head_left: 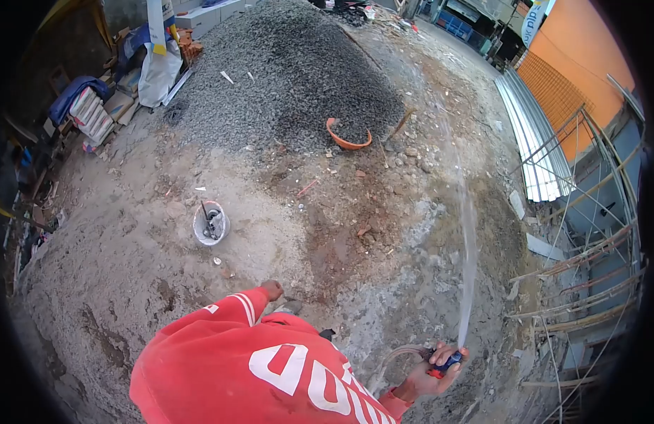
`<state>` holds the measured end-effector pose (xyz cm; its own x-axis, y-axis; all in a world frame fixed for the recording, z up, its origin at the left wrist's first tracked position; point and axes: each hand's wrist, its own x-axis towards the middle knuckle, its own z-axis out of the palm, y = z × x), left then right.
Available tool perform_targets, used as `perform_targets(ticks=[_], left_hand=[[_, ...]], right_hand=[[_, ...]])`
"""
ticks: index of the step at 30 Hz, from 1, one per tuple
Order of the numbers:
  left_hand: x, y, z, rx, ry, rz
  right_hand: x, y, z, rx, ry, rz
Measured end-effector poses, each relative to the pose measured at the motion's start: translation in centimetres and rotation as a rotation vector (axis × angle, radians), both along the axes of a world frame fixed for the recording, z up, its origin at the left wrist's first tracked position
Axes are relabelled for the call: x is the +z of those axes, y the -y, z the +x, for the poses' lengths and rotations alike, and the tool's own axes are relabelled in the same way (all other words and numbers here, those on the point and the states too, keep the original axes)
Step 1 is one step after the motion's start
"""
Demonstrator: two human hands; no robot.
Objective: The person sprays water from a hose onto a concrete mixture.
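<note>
My right hand [427, 378] is wrapped round a blue and red hose nozzle [451, 362] at the lower right. From its tip a stream of water [469, 261] shoots forward, away from me over the ground. The hose [397, 355] loops out behind the nozzle, beside my wrist. Left of centre, my left hand [272, 289] juts from the red sleeve with its fingers curled in, and nothing shows in it. The nearest thing to it is a whitish bucket [211, 225] with tools standing inside, farther off to the left.
A large gravel heap [292, 71] rises ahead, with an orange basin [350, 145] at its foot. Corrugated metal sheets [528, 141] and a bamboo frame [588, 311] line the right side. Stacked sacks [91, 116] lie at the left. Wet, uneven soil [129, 283] spreads around me.
</note>
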<state>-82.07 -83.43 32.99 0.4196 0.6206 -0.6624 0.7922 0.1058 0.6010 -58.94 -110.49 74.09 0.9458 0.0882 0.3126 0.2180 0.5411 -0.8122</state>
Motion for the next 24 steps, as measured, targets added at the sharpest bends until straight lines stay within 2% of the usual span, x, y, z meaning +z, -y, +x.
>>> perform_targets(ticks=[2,4,10,14,16,20,22,24], left_hand=[[4.2,-0.4,5.0,-0.030,0.090,-0.036],[4.4,-0.8,8.8,-0.238,0.120,0.179],[4.3,-0.2,12.5,-0.368,0.140,0.260],[3.0,0.6,9.2,-0.363,0.082,0.115],[2.3,0.6,7.1,-0.396,-0.084,-0.032],[0.1,-0.1,3.5,-0.427,-0.057,-0.003],[1.7,-0.1,2.4,-0.143,-0.161,0.101],[0.9,-0.3,0.8,-0.134,-0.123,0.091]], right_hand=[[1.0,0.1,0.3,0.021,0.033,-0.004],[1.6,0.5,0.7,0.042,0.065,-0.006],[2.4,1.5,0.5,0.092,0.017,0.032],[1.2,0.4,-0.5,0.178,0.000,-0.003],[0.4,-0.7,-1.0,0.191,-0.015,-0.087],[-3.0,-1.6,-2.1,0.274,-0.039,-0.179],[-4.3,-2.2,-2.7,0.295,-0.052,-0.192],[-4.8,-2.6,-3.4,0.315,-0.122,-0.223]])
